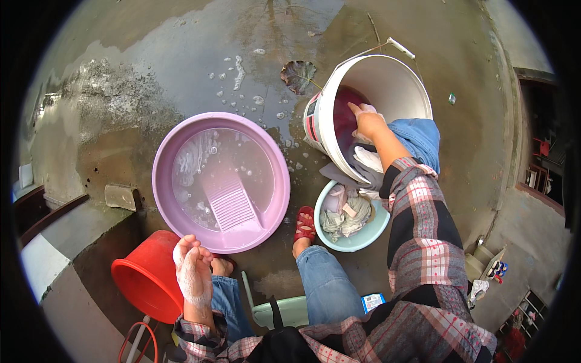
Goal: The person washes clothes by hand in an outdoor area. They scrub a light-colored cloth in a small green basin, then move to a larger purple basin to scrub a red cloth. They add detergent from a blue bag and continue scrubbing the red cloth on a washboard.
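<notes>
My left hand (193, 271), wet with suds, is raised near the front rim of a purple plastic basin (161, 168). Its fingers are loosely bent and hold nothing. Cloudy, foamy water fills the basin, and a ribbed washboard (232, 206) shows inside. My right hand (370, 122), also soapy, reaches into the mouth of a white bucket (401, 81); its lower fingers are partly hidden, so a grip there is unclear. Reddish cloth or liquid (347, 111) lies within. Blue denim (417, 136), grey fabric (336, 174) and a white cloth (368, 159) hang over the rim.
A pale-green basin (352, 246) holds light cloths and a soap bar (349, 209). At left, a red bucket (152, 272) lies tilted beside a concrete ledge (93, 229). Below me is a green plastic stool or seat (290, 311). A dry leaf (298, 76) lies on the wet concrete floor (218, 36).
</notes>
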### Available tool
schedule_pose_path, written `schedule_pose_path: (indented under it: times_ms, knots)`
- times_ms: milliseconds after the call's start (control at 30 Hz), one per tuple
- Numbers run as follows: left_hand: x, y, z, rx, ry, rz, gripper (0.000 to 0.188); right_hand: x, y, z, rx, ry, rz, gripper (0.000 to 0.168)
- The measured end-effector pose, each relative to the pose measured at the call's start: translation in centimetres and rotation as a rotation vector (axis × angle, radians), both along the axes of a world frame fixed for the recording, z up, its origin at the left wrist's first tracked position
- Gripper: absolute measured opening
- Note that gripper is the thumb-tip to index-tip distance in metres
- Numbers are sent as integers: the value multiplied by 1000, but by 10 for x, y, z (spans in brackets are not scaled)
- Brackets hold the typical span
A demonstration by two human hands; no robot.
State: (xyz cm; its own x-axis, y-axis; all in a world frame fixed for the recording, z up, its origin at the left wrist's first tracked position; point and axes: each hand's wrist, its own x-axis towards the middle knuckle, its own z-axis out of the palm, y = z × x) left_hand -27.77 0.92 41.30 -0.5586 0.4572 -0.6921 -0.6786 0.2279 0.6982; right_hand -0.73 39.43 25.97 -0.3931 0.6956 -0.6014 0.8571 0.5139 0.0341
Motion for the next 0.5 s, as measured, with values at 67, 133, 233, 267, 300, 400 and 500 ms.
schedule_pose_path:
  times_ms: [67,133,233,267,300,400,500]
  knots:
    - [5,-2,-18,-34,9,32,27,-7,19,-29,-14,-118,155,89]
    - [9,-9,-36,-70,9,52,26,-17,34,-47,45,-108,218,90]
    - [16,-17,-58,-99,-13,86,26,-35,50,-72,58,-148,225,91]
    - [18,-19,-64,-99,-22,95,26,-33,49,-87,66,-131,232,91]
    - [21,-22,-70,-98,-31,102,26,-31,48,-101,75,-115,239,91]
    - [20,-33,-92,-79,-43,73,25,-21,25,-137,-142,-266,364,94]
    - [19,-36,-101,-43,-100,51,25,-28,7,-142,-651,-404,335,72]
